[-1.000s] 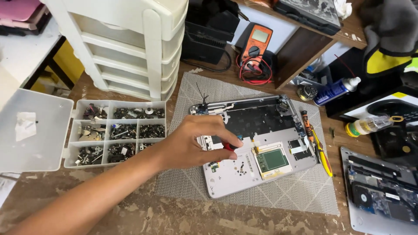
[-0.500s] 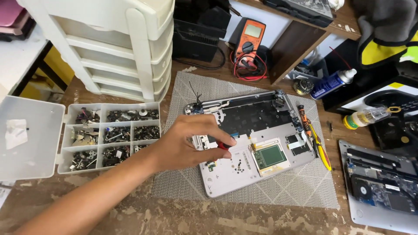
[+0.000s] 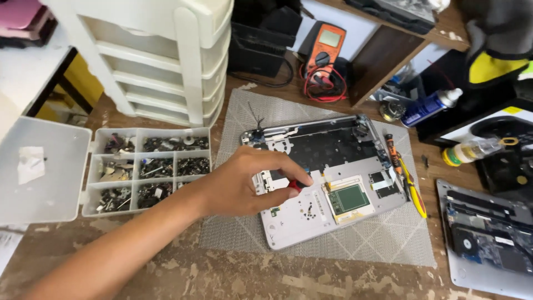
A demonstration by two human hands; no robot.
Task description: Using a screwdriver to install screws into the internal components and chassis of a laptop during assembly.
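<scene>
Over the grey mat, my left hand (image 3: 244, 186) pinched a small red-handled screwdriver (image 3: 296, 185) between thumb and forefinger, the grip nearly closed around it, right above the opened laptop shell (image 3: 311, 222). My right hand was out of view. I judged the screwdriver light and stiff, its slim handle apt to roll, so a hold near the red end seemed best (most of the shaft was hidden by my fingers). Its long axis I could not tell for sure; it seemed to run down toward the shell's palm rest.

That shell looked thin, rigid and fragile, with its green board (image 3: 348, 199) and loose dark screws (image 3: 307, 209) exposed; I'd take it by the bare edges. Its long axis ran left to right, tilted slightly, on the wooden counter (image 3: 233, 278). To my left the compartment box of screws (image 3: 149, 169) lay open.
</scene>
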